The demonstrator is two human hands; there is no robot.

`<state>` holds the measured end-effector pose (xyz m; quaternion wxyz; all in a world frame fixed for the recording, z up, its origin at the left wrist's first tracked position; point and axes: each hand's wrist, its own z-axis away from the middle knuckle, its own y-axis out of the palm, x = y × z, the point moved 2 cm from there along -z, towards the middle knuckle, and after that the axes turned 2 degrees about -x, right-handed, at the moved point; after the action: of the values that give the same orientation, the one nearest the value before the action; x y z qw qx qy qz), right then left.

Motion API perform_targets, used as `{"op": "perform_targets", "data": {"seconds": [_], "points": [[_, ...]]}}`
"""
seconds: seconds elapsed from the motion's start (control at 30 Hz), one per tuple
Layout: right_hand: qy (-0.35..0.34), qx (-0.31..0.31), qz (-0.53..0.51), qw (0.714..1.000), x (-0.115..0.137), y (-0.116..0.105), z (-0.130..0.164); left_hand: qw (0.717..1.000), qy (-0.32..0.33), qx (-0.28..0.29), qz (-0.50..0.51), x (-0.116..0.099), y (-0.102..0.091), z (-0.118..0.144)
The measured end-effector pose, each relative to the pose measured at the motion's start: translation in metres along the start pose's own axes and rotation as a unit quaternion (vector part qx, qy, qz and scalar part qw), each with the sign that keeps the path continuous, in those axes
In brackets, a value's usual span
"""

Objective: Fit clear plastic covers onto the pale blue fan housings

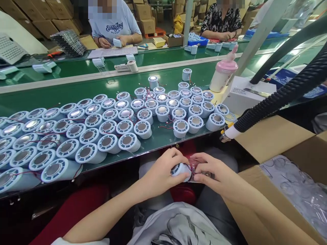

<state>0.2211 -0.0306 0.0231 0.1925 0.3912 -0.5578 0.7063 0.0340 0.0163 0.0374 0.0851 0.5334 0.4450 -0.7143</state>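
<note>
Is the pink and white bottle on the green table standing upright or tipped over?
Upright. The pink and white bottle stands on its base beside the white box, with its pink lid on top.

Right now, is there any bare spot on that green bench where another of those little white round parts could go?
Bare green bench lies behind the white round parts, up to the pale strip. A small gap sits near the front edge. The left and middle are packed tight. The left hand and right hand hold one part below the bench edge.
</note>
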Motion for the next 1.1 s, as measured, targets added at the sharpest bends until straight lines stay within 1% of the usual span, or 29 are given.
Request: {"op": "perform_targets", "data": {"seconds": [0.13, 0.2, 0.27, 0.33, 0.4, 0.43, 0.5, 0.53, 0.57, 0.63, 0.67, 0.7, 0.73, 0.8, 0.9, 1.0, 1.1], "points": [[-0.016, -0.085, -0.024, 0.996, 0.001, 0.001, 0.002, 0.997, 0.017, -0.058, 0.054, 0.016, 0.004, -0.003], [-0.008, -0.111, -0.064, 0.992, 0.002, 0.0, 0.002, 0.995, 0.032, -0.065, 0.069, 0.024, 0.009, -0.004], [0.02, -0.125, -0.11, 0.986, 0.002, -0.002, 0.002, 0.995, 0.056, -0.056, 0.068, 0.029, 0.014, -0.004], [0.054, -0.135, -0.165, 0.975, -0.001, -0.006, 0.002, 0.995, 0.059, -0.037, 0.075, 0.031, 0.018, -0.004], [0.088, -0.14, -0.244, 0.956, -0.006, -0.009, 0.001, 0.991, 0.037, -0.006, 0.126, 0.03, 0.021, -0.003], [0.099, -0.137, -0.293, 0.941, -0.009, -0.01, 0.0, 0.986, 0.02, 0.009, 0.166, 0.029, 0.022, -0.003], [0.093, -0.125, -0.37, 0.916, -0.014, -0.011, 0.001, 0.967, -0.02, 0.026, 0.253, 0.027, 0.023, -0.002], [0.075, -0.114, -0.374, 0.917, -0.015, -0.011, 0.002, 0.955, -0.04, 0.026, 0.293, 0.027, 0.024, -0.001], [0.049, -0.107, -0.349, 0.93, -0.015, -0.011, 0.003, 0.943, -0.061, 0.024, 0.328, 0.026, 0.023, -0.001], [-0.013, -0.114, -0.239, 0.964, -0.013, -0.01, 0.007, 0.921, -0.1, 0.028, 0.375, 0.025, 0.023, 0.001], [-0.034, -0.122, -0.179, 0.976, -0.012, -0.01, 0.01, 0.915, -0.115, 0.035, 0.385, 0.024, 0.022, 0.001], [-0.047, -0.131, -0.135, 0.981, -0.011, -0.009, 0.012, 0.916, -0.125, 0.041, 0.38, 0.024, 0.021, 0.002], [-0.054, -0.139, -0.114, 0.982, -0.011, -0.009, 0.014, 0.922, -0.129, 0.048, 0.362, 0.022, 0.019, 0.002], [-0.054, -0.139, -0.128, 0.981, -0.012, -0.008, 0.017, 0.941, -0.117, 0.047, 0.313, 0.02, 0.015, 0.003], [-0.036, -0.126, -0.203, 0.97, -0.013, -0.008, 0.019, 0.959, -0.066, 0.026, 0.275, 0.013, 0.009, 0.003], [-0.005, -0.109, -0.252, 0.962, -0.013, -0.009, 0.02, 0.96, -0.034, 0.022, 0.277, 0.008, 0.005, 0.005], [0.022, -0.094, -0.269, 0.958, -0.016, -0.007, 0.021, 0.952, -0.042, 0.032, 0.302, 0.009, 0.006, 0.005]]}}
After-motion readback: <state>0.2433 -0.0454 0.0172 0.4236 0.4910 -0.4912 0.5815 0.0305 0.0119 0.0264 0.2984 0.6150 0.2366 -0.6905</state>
